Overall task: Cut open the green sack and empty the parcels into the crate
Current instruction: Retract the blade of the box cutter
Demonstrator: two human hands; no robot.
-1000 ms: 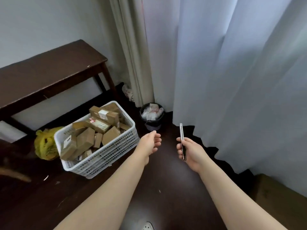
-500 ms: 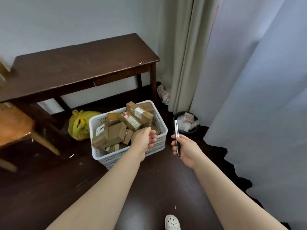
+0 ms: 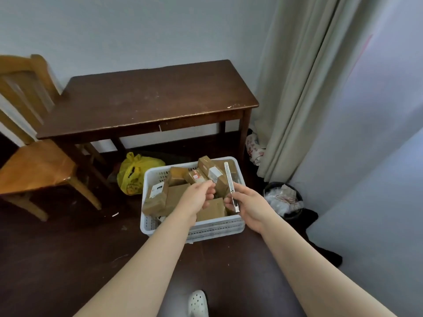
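Observation:
A white slatted plastic crate (image 3: 212,230) stands on the dark floor, filled with several brown cardboard parcels (image 3: 176,194). Above the crate, my right hand (image 3: 248,203) grips a slim silver utility knife (image 3: 231,186), held upright. My left hand (image 3: 196,199) hovers beside it over the parcels, fingers loosely curled and holding nothing. No green sack is in view.
A dark wooden table (image 3: 148,101) stands against the wall behind the crate, a wooden chair (image 3: 34,161) to its left. A yellow plastic bag (image 3: 134,173) lies under the table. A black waste bin (image 3: 283,200) sits right of the crate, by the curtains (image 3: 332,99).
The view has swung left, bringing the table, chair and crate to the centre. Both hands now sit over the crate, closer together, the knife still in the right hand.

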